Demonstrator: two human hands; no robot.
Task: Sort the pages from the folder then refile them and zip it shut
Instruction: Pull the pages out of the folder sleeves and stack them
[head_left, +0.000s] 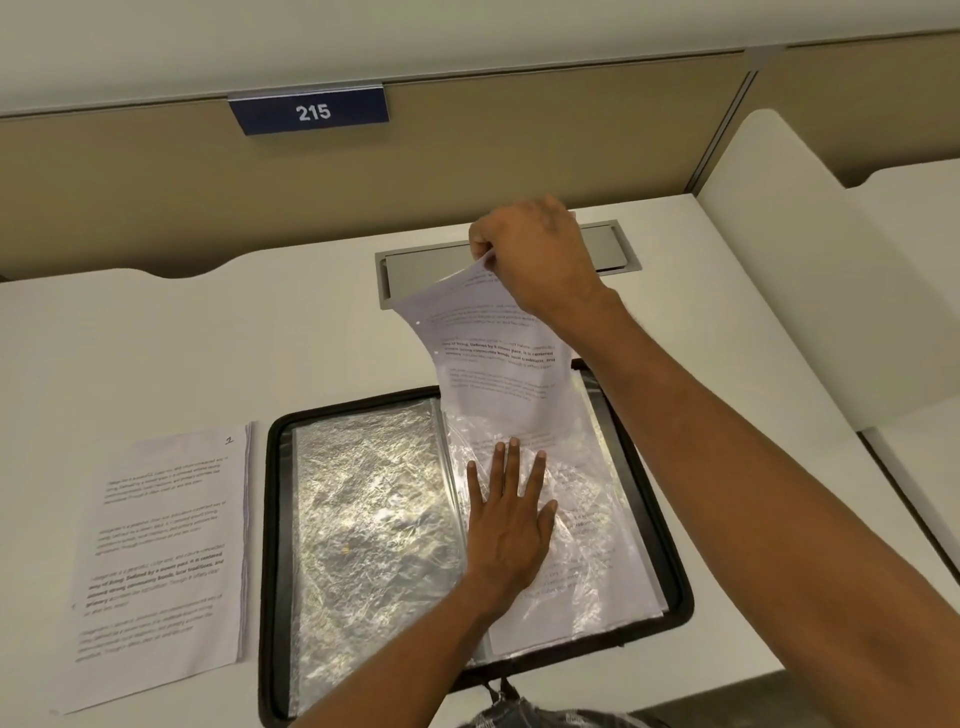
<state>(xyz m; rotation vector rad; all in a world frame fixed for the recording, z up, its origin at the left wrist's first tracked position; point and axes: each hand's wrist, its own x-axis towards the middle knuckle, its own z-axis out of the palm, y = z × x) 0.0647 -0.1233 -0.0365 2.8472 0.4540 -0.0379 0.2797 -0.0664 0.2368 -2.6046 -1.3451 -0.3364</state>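
Note:
A black zip folder (270, 519) lies open on the white desk, its clear plastic sleeves spread left and right. My left hand (511, 519) lies flat with straight fingers on the right-hand sleeve (587, 545), which has printed pages under it. My right hand (535, 254) pinches the top edge of a printed page (498, 364) and holds it up above the folder; the page's lower end sits in the mouth of that sleeve. A stack of printed pages (166, 545), the top one marked "1", lies on the desk left of the folder.
A grey cable hatch (415, 265) is set into the desk behind the folder. A beige partition with a blue "215" plate (311, 111) stands at the back. A white divider panel (789, 260) rises at the right.

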